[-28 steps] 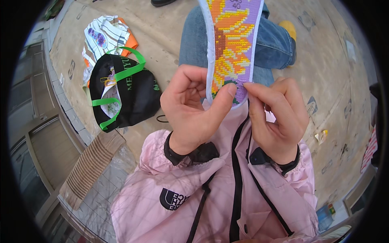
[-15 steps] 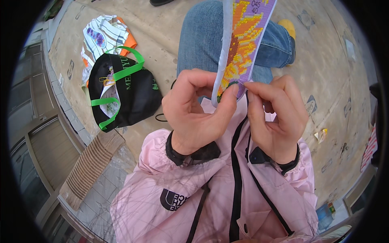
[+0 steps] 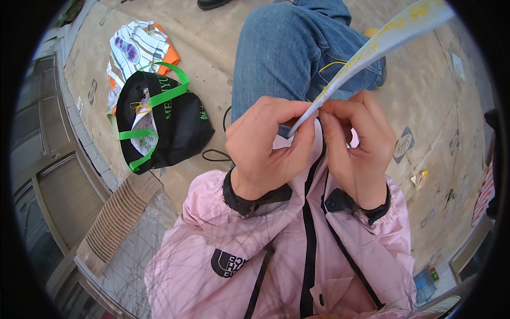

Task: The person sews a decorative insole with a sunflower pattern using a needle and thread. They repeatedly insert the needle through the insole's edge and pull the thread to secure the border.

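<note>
A cross-stitched insole point(image 3: 387, 45) with a white edge rises from my hands toward the upper right. It is tilted nearly edge-on, so its pale back with yellow stitches shows and the flower front is mostly hidden. My left hand point(image 3: 270, 151) pinches its lower end between thumb and fingers. Right beside it, my right hand point(image 3: 362, 149) is closed, thumb against forefinger at the insole's edge; whatever is in that pinch is too small to make out. A loose yellow thread point(image 3: 332, 65) curves out from the insole over the jeans.
To the left stands a black bag point(image 3: 183, 130) with green handles and bundled material inside. Behind it lies a striped white-and-orange package point(image 3: 154, 40). A ribbed cardboard piece point(image 3: 119, 223) is at lower left. Jeans-clad legs point(image 3: 273, 50) are ahead; a small yellow wrapper point(image 3: 419, 179) lies right.
The insole has turned from showing its orange-and-purple flower front to its pale back, its upper end swinging right. My left hand has shifted slightly right. The yellow thread now shows.
</note>
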`<state>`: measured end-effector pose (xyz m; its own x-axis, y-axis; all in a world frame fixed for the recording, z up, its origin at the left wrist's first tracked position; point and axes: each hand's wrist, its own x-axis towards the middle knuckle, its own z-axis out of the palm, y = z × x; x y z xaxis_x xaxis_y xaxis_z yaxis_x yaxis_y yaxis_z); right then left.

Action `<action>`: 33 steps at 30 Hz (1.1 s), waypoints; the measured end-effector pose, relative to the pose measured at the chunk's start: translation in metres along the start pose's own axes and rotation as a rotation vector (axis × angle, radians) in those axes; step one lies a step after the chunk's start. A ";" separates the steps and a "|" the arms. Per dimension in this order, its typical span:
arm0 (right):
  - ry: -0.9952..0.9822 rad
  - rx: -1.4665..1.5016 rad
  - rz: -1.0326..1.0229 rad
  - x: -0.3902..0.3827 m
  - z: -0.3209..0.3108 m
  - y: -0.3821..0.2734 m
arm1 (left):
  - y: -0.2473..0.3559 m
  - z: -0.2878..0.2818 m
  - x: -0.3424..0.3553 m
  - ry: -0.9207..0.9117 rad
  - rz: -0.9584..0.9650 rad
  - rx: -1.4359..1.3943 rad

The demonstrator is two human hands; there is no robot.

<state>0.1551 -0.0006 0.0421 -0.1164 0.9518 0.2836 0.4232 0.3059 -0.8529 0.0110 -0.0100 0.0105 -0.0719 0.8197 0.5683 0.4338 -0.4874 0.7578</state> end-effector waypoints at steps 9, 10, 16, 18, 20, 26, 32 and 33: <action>0.050 0.562 0.207 0.001 0.003 0.026 | 0.000 -0.002 0.004 -0.030 -0.246 -0.264; 0.050 0.683 0.244 0.003 0.002 0.028 | 0.000 -0.003 0.004 -0.029 -0.317 -0.346; -0.304 1.157 0.675 0.005 -0.008 0.041 | 0.006 -0.005 0.007 -0.142 -0.537 -0.669; -0.306 1.271 0.719 0.006 -0.008 0.040 | 0.003 -0.006 0.006 -0.181 -0.533 -0.680; -0.221 1.383 0.743 0.007 -0.002 0.033 | 0.004 -0.005 0.004 -0.184 -0.558 -0.739; 0.375 1.578 0.743 0.032 -0.023 0.069 | 0.006 -0.013 0.011 -0.094 -0.688 -0.878; -0.027 1.473 0.399 0.003 -0.104 0.113 | -0.007 0.005 -0.002 -0.124 -0.788 -0.918; 0.045 1.341 0.415 0.003 -0.102 0.101 | -0.008 0.005 -0.001 -0.103 -0.788 -0.916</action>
<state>0.2889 0.0313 0.0019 -0.1568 0.9828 -0.0973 -0.7521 -0.1827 -0.6332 0.0123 -0.0053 0.0023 0.0600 0.9873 -0.1473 -0.4955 0.1576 0.8542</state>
